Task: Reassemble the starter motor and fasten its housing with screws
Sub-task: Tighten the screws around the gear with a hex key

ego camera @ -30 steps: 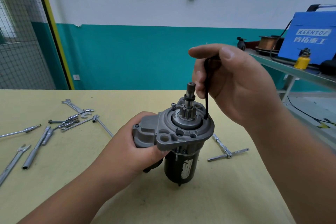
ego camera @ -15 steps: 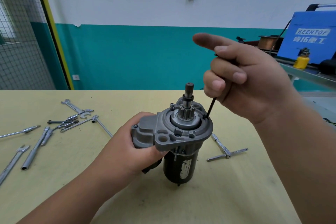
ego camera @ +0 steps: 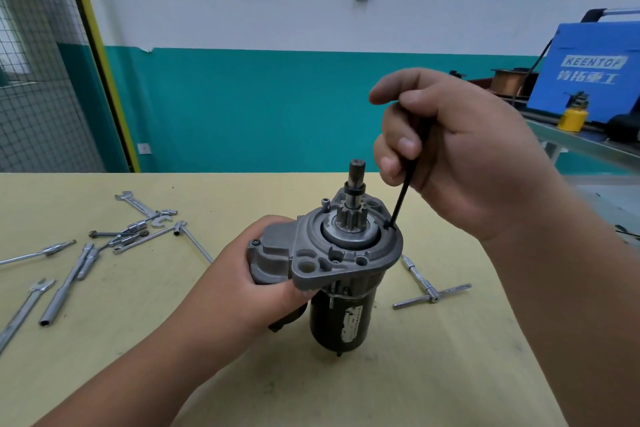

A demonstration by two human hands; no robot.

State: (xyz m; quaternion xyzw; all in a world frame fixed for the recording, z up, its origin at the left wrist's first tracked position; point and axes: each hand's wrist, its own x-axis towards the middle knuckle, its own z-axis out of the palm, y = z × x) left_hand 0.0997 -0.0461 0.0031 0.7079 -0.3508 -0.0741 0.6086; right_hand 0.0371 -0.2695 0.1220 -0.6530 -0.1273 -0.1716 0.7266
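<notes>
In the head view, your left hand [ego camera: 249, 288] grips the grey side block of the starter motor [ego camera: 346, 291], with the fingers curled round it and the thumb pressed under the flange. The motor stands upright near the middle of the yellow table [ego camera: 138, 350], black body down and the shaft [ego camera: 356, 177] with its small gear pointing up. Whether its base rests on the table cannot be told.

Your right hand [ego camera: 460, 152] is above and to the right of the motor. Its curled fingers pinch a thin black hex key [ego camera: 401, 198], and the index finger stretches out to the left. The key slants down and to the left, with its tip in a screw [ego camera: 387, 226] on the right rim of the grey housing. A second screw [ego camera: 325, 201] stands at the rear left of the rim.

Loose wrenches [ego camera: 138, 204] and socket bars [ego camera: 65, 284] lie scattered on the left of the table, and a T-handle tool [ego camera: 431, 292] lies just right of the motor. A blue machine [ego camera: 588, 76] and a yellow oil can [ego camera: 573, 118] are on a bench at the far right.
</notes>
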